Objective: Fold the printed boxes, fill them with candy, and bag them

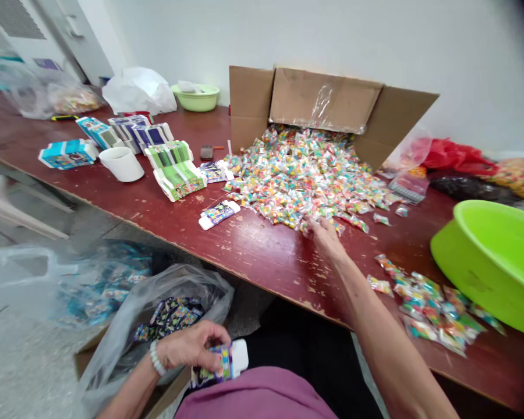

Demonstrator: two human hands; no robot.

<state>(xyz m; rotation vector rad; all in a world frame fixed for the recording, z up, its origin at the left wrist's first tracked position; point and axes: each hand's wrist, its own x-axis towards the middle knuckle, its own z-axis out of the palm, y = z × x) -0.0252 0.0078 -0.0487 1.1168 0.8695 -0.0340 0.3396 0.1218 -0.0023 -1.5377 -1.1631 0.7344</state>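
Note:
In my left hand (196, 349) is a small purple printed carton (220, 364), gripped between thumb and fingers above my lap, its white end flap standing open. My right hand (323, 233) reaches across the table to the near edge of a heap of small wrapped candy packets (305, 174). Its fingertips are drawn together on a packet there, partly hidden by the fingers. A flat purple carton (219, 214) lies left of that hand, and another purple carton (216, 170) rests against the heap.
The heap spills from a tipped cardboard box (323, 102). At right, loose packets (432, 308) lie beside a green basin (484, 250). Green carton bundles (174, 169) and a white cup (121, 164) stand at left. Below the table edge, a plastic-lined box (209, 285) holds filled purple cartons.

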